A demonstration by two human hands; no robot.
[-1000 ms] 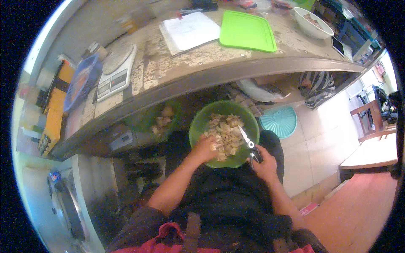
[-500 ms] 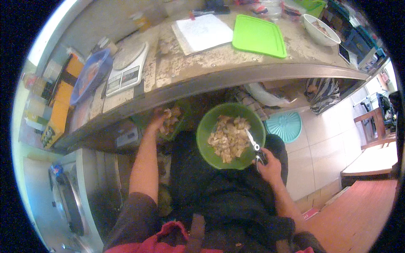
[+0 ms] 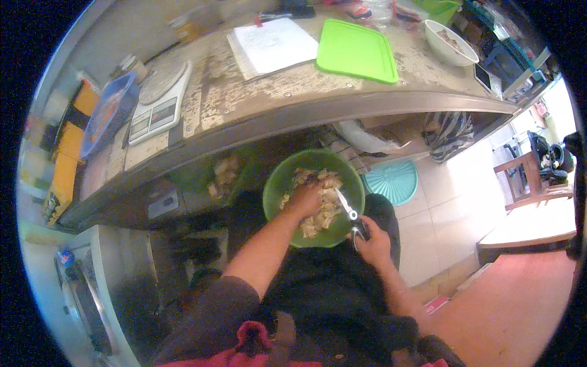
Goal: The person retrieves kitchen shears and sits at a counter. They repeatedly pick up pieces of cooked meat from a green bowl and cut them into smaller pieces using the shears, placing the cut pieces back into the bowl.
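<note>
A deep green bowl (image 3: 272,215) rests on my lap, holding many pale brown food pieces (image 3: 331,211) whose exact kind I cannot make out. My left hand (image 3: 304,199) reaches down into it, its fingers among the pieces and largely hidden. At the bowl's right rim, my right hand (image 3: 373,243) grips a pair of scissors (image 3: 353,215) by the dark handles. The silver blades point up and left over the food. Left of the bowl, under the counter, a second green container (image 3: 194,178) carries similar pieces (image 3: 226,174) in shadow.
On the worn counter (image 3: 211,92) stand a white kitchen scale (image 3: 156,119), a blue basket (image 3: 92,131), papers (image 3: 278,44), a bright green lid (image 3: 356,52) and a white bowl (image 3: 465,56). A turquoise lid (image 3: 393,183) lies right of my lap; the counter's edge runs above the bowl.
My left hand has moved right, from the container under the counter into the green bowl. My right hand keeps the scissors at the rim. The whole view has shifted slightly.
</note>
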